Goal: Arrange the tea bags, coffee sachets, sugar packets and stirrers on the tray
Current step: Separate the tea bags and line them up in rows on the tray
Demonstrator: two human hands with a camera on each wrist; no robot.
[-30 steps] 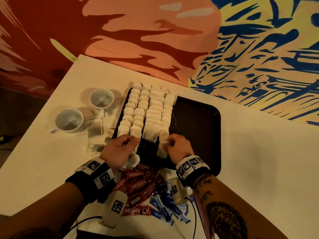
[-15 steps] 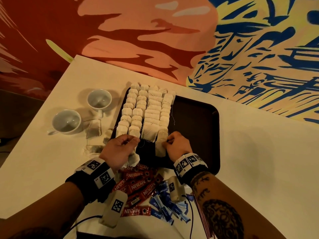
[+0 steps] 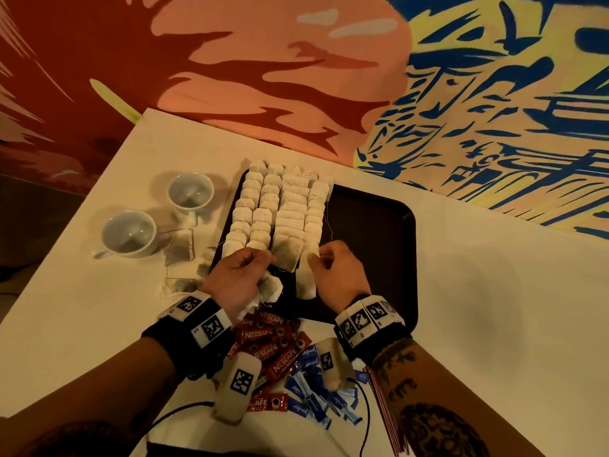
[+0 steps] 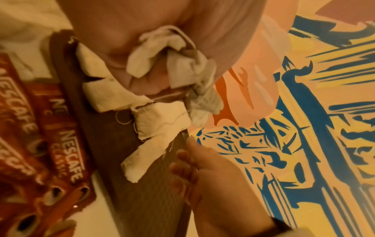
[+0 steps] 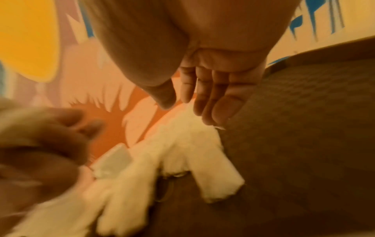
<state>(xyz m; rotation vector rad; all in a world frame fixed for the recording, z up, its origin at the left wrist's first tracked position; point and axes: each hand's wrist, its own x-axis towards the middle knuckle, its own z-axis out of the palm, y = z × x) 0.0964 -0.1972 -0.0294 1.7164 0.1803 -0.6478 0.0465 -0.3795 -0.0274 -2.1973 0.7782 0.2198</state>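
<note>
A dark tray lies on the white table, its left half filled with columns of tea bags. My left hand grips a bunch of tea bags at the tray's near left edge; the bunch spills from its palm. My right hand pinches the top end of a single tea bag, which lies on the tray below the rightmost column, also the tea bag. Red coffee sachets, blue sugar packets and red stirrers lie on the table under my wrists.
Two white cups stand left of the tray, with a few loose tea bags beside them. The tray's right half is bare. A painted wall runs along the table's far edge.
My right hand has shifted its tea bag slightly up and left, closer to the end of the rightmost column. My left hand stays put with its bunch.
</note>
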